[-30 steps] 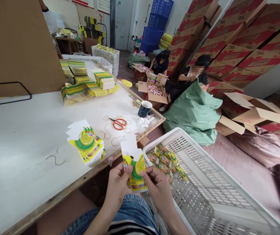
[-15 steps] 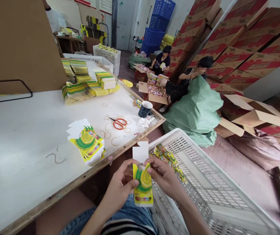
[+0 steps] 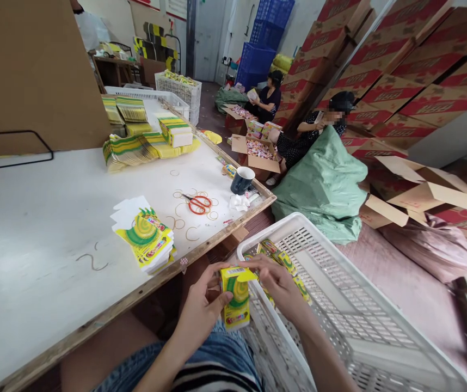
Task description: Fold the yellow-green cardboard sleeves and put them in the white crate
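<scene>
My left hand [image 3: 204,296] is closed around a small yellow and green cardboard box [image 3: 237,307], its thumb on the front. The box stands upright above my lap, and a flap at its top is folded forward with the tip sticking out. At that flap, the curled fingers of my right hand [image 3: 276,280] touch the top right edge; the thumb is mostly hidden. A stack of flat printed cartons [image 3: 147,239] lies on the white table [image 3: 45,218] to the left. Several similar boxes [image 3: 282,261] lie in the white plastic crate [image 3: 364,294] beside my right hand.
Red-handled scissors [image 3: 199,204] lie among rubber bands, near a dark mug [image 3: 242,181] and crumpled tissue [image 3: 239,203]. Bundled cartons [image 3: 135,149] sit farther back. Two people sit beyond the table near open boxes [image 3: 258,155] and a green sack [image 3: 319,185]. Stacked cartons [image 3: 405,87] line the right.
The white flap that stood up from the box is now folded over its top. My right hand has shifted from the front to the top right edge.
</scene>
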`<state>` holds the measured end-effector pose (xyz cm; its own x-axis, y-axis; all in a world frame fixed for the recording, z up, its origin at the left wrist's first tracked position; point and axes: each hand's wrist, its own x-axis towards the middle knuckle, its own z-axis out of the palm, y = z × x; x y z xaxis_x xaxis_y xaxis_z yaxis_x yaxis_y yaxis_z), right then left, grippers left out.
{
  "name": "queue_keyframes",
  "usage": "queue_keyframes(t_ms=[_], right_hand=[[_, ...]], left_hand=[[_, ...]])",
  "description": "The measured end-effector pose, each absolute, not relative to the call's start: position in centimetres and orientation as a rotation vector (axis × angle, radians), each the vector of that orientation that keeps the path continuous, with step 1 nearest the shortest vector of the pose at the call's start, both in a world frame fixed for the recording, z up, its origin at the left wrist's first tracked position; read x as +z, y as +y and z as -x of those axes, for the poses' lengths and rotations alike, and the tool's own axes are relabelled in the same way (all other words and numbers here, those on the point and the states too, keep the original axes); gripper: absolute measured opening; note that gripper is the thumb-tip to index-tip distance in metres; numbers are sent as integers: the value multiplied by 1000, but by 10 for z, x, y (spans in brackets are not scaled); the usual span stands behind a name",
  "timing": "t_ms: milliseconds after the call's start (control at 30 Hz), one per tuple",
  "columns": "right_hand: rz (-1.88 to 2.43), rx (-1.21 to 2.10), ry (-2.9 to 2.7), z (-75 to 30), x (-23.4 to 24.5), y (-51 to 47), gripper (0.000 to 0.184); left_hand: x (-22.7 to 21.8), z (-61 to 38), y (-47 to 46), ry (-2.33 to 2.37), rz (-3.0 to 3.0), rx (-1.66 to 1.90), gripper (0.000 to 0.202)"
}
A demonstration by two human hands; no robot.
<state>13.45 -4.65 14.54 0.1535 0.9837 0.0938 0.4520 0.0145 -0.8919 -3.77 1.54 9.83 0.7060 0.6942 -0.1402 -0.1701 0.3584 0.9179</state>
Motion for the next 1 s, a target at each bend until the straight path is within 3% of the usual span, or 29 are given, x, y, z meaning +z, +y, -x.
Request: queue_keyframes(t_ms=[133,267,467,600,800,1000], right_hand=[[1724,995,-1333,-129,142,-47,24],[1826,870,-1351,-124,138,-43,19],[1906,846,-1403,-119,144,-41,34],[1962,727,-1427,-117,142,-40,30],[1758,820,-1388,-128,134,-44,16],[1466,975,-1007,-124,123,-46,19]], left_hand=[[97,38,13,617,-1175,602,46],[96,39,12,589,-1210,592,47],[97,37,12,566,-1134,588,47],[99,37,13,581,-1120,595,47],[101,40,17,599,-1014,579,48],[100,35,13,600,-968,567,44]])
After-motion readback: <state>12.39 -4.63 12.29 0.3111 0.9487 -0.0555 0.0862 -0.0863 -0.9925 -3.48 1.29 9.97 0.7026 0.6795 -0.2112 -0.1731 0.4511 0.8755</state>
